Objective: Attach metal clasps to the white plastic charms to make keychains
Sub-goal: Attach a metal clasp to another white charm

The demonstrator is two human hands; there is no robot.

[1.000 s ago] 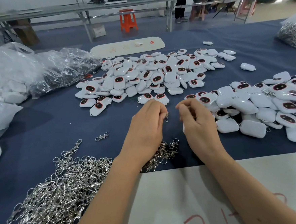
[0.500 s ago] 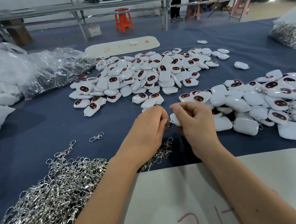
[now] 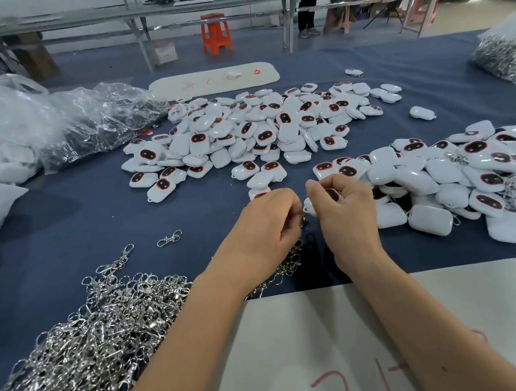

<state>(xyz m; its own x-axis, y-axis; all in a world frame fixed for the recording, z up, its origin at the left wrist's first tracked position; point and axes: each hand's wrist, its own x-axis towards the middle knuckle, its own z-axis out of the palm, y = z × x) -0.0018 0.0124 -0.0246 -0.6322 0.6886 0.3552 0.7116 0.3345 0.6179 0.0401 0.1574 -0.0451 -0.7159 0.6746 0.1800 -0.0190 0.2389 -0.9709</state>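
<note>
At centre, our right hand (image 3: 345, 215) grips a white charm (image 3: 310, 205); our left hand (image 3: 266, 226), at its nine o'clock, pinches a metal clasp (image 3: 305, 223) touching it.

Left grip (image 3: 265, 223) and right grip (image 3: 342, 213) meet, fingers curled, forearms converging.

Soft, even indoor light is filling the frame, pretty bright overall. The hands (image 3: 306, 226) are casting faint shadows on the blue cloth (image 3: 65, 218). Glare is bouncing off the clasp pile (image 3: 97, 330). Wide-angle bending is warping the edges, and the far background is looking slightly soft.
</note>
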